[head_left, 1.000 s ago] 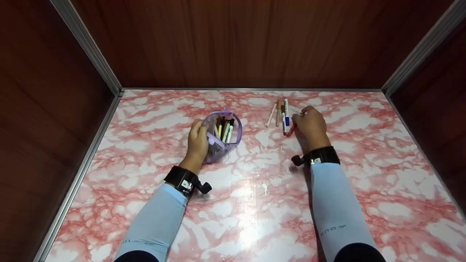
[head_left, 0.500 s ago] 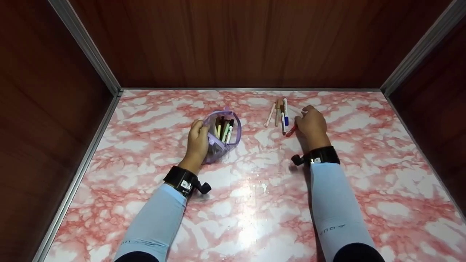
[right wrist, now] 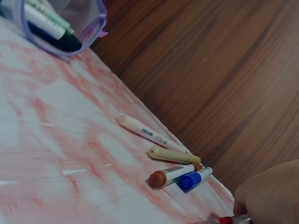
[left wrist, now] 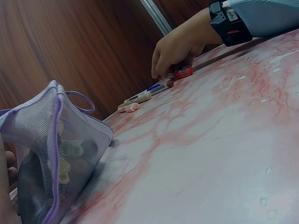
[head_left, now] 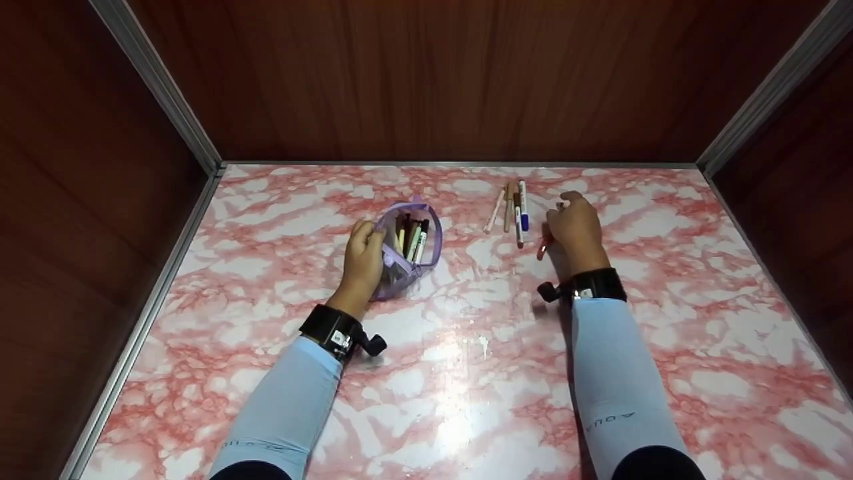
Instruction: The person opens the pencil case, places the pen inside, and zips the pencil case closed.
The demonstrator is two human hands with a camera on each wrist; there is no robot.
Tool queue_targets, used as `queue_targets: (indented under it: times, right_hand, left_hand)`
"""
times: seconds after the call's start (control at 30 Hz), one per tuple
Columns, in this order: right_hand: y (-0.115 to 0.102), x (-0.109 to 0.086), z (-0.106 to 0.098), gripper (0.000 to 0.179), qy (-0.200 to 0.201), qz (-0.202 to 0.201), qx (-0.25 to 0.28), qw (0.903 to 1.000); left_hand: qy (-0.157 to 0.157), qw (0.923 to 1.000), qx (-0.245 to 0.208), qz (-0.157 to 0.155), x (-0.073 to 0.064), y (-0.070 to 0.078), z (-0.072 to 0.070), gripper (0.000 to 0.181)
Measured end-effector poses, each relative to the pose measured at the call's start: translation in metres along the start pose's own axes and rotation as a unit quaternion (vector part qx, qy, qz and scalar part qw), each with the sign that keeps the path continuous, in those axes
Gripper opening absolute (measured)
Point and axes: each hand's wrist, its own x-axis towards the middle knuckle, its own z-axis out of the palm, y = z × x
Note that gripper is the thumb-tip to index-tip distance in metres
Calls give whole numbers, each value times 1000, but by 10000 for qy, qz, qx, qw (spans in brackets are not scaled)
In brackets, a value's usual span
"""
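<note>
My left hand grips the side of a purple-edged mesh pencil pouch, its mouth unzipped. Several markers stand inside it, partly hidden by the mesh. At the right, my right hand pinches a red pen low over the table, most of the pen covered by the fingers. Left of that hand lie a blue-capped marker, a brown-capped marker, a beige marker and a pale pink marker, side by side.
The red-and-white marbled table is bounded by a dark wood panel at the back and by panels at both sides. Metal trim runs along the back edge.
My right hand has shifted slightly right, drawing the red pen away from the brown-capped marker and turning it more upright in the head view. The left hand and pouch have hardly moved.
</note>
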Motion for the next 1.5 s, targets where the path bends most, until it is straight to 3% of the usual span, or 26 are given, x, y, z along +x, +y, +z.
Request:
queue_targets:
  times: [0.17, 0.27, 0.4, 0.47, 0.5, 0.6, 0.77, 0.9, 1.07, 1.23, 1.43, 1.5]
  right_hand:
    - [-4, -1, -4, 64, -135, 227, 1314, 9910]
    - [-10, -1, -3, 60, -210, 472, 2561, 9653]
    - [-26, -2, 0, 56, -109, 498, 3298, 9427]
    - [-36, -3, 2, 55, 14, 301, 3229, 9459]
    - [-41, -4, 5, 54, 27, 262, 3389, 9405]
    - [-58, -10, 17, 49, 66, 45, 3927, 9196]
    - [-82, -24, 44, 39, 39, -417, 4444, 8949]
    - [-98, -38, 67, 42, -212, -633, 4519, 8895]
    - [-109, -56, 91, 40, -513, -762, 4198, 9029]
    - [-117, -72, 107, 38, -933, -830, 4012, 9074]
    - [-123, -87, 115, 26, -1460, -1365, 3035, 9316]
    - [-124, -90, 115, 24, -1644, -1596, 2710, 9349]
  left_hand:
    - [1, 10000, 23, -17, 0, 0, 0, 23]
    - [14, 10000, 29, 4, 0, 1, 0, 22]
    - [0, 10000, 7, 51, 0, 0, 0, 21]
    - [18, 10000, 63, 38, 1, -2, 0, 21]
    - [23, 9999, -13, 128, 3, -9, 1, 22]
    - [15, 9998, -37, 214, 3, -11, 0, 23]
    - [-20, 9993, -124, 346, 0, -4, -1, 25]
    - [50, 9990, -51, 442, 1, -10, 2, 25]
    - [-26, 9986, -79, 531, -2, -4, 2, 23]
    - [1, 9980, -143, 619, -2, -1, 1, 23]
    - [139, 9979, -222, 600, -2, -1, 0, 27]
    - [158, 9982, -207, 539, -2, 0, -1, 28]
